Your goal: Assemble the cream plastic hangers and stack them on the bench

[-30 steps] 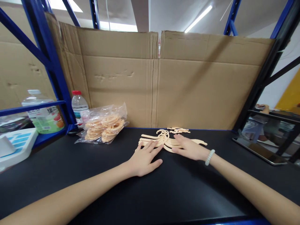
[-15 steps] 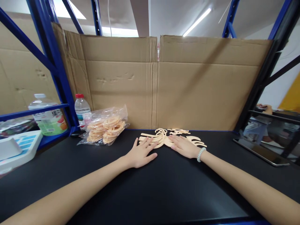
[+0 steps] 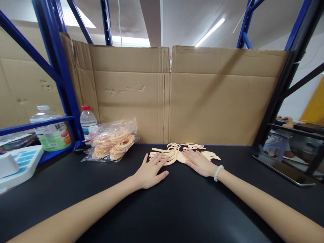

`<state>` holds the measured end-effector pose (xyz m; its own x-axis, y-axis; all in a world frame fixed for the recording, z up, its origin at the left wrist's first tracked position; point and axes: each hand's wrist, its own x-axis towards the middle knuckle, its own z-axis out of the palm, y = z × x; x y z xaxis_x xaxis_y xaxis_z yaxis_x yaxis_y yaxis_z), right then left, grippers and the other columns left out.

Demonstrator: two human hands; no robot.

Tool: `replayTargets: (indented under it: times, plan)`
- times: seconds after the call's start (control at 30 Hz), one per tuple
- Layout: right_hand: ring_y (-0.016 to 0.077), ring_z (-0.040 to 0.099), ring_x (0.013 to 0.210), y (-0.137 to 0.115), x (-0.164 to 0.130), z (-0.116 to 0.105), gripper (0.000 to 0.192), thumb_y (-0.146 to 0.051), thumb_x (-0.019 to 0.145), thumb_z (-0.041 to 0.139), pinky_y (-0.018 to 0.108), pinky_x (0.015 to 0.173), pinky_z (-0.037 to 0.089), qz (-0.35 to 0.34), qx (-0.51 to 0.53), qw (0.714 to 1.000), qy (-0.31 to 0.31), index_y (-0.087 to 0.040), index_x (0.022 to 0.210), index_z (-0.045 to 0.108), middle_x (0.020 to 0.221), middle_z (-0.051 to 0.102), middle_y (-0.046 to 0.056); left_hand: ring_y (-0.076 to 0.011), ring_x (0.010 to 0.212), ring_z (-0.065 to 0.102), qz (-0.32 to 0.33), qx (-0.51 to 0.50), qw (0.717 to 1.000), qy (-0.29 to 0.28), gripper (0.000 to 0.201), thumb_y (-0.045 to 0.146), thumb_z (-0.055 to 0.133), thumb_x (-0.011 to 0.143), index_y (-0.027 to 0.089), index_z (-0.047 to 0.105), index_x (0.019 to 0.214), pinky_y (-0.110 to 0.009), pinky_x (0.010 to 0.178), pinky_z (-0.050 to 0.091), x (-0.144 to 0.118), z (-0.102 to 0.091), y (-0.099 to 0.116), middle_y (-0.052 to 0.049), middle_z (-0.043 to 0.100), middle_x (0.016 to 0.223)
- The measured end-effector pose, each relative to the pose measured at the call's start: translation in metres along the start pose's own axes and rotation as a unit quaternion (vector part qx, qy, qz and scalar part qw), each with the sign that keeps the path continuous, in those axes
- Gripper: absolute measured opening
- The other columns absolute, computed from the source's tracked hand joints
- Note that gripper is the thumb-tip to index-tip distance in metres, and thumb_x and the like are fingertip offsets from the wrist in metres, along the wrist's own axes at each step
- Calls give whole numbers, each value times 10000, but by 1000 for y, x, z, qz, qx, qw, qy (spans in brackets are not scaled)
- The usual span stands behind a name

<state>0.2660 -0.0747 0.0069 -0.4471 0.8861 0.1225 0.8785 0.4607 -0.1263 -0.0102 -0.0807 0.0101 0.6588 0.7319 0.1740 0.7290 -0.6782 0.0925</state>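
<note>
A flat pile of pale curved wooden pieces (image 3: 174, 151) lies on the black table (image 3: 162, 202) near the cardboard wall. My left hand (image 3: 150, 170) rests palm down with fingers spread, its fingertips on the left side of the pile. My right hand (image 3: 198, 162), with a white bead bracelet at the wrist, lies flat on the right side of the pile, fingers apart. Neither hand grips anything.
A clear plastic bag of similar wooden pieces (image 3: 111, 141) sits at the left rear. Two bottles (image 3: 87, 122) (image 3: 50, 130) stand by the blue rack post (image 3: 63, 77). A white device (image 3: 17, 162) lies far left, a tablet (image 3: 283, 168) at right. A cardboard wall (image 3: 177, 98) closes the back.
Both hands have stayed flat on the pile, sliding slightly forward. The pieces under them have been drawn a little closer together. The camera has tilted up a bit.
</note>
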Motion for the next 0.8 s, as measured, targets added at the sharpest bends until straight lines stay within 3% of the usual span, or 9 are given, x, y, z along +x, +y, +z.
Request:
replayTargets:
  times: [0.1,0.23,0.33,0.43,0.53,0.63,0.7,0.77,0.8]
  plan:
    - [252,115,1428,-1,-2,1,632,-538,966,211,497,1146,120,1,-6,999,31,-155,1462,295,1540,201,87,-308,1361,325,30,12,997,73,542,392,438,914,184,358,1408,-646,1089,102,-3,-3,5,-154,385,1466]
    - [271,176,1415,0,-5,5,593,-519,961,275,517,1130,186,-3,-9,998,67,-161,1423,375,1518,275,95,-237,1201,501,156,13,977,145,344,198,468,885,207,541,1221,-479,1072,303,-6,-9,11,-88,591,1258]
    - [290,282,1378,3,-8,9,518,-448,961,346,522,1101,268,-18,-14,995,100,-148,1372,445,1468,373,134,-217,1060,571,219,17,965,141,247,168,434,902,187,608,1076,-379,951,424,-8,-11,14,-80,647,1106]
    - [283,414,1296,3,-7,7,393,-319,946,418,509,1068,342,-91,-30,981,167,-147,1283,527,1342,521,151,-196,942,609,236,18,964,119,243,161,403,920,181,617,1034,-330,855,463,-10,-10,15,-70,667,1006]
    - [262,494,1209,-10,-7,-3,344,-175,923,419,512,1015,408,-181,-41,946,266,-175,1245,541,1211,612,125,-189,912,615,228,2,968,102,234,159,404,919,181,619,1008,-306,822,472,-11,-8,14,-61,666,979]
    - [252,512,1192,-38,-25,-12,464,-91,894,402,520,1007,422,-256,-42,905,338,-215,1339,450,1216,611,93,-185,920,610,212,-29,972,99,223,155,417,908,184,615,1006,-297,833,472,-11,-6,12,-55,655,988]
    - [274,491,1225,-61,-55,-9,536,-172,896,439,546,1024,411,-297,-40,912,279,-307,1408,355,1265,588,41,-187,935,604,205,-44,973,98,224,148,424,898,188,612,1013,-295,843,473,-11,-6,11,-55,648,998]
    - [273,476,1235,-79,-94,5,499,-361,918,458,543,974,469,-230,-30,963,141,-517,1367,306,1235,593,-80,-188,947,598,203,-53,973,93,231,144,424,895,193,612,1019,-291,846,473,-11,-6,11,-56,645,1008]
    - [275,482,1221,-86,-113,14,456,-438,914,468,530,929,502,-195,-26,977,85,-552,1332,328,1224,592,-92,-187,948,597,202,-56,974,90,235,145,421,896,195,613,1021,-288,846,473,-11,-6,11,-56,645,1009]
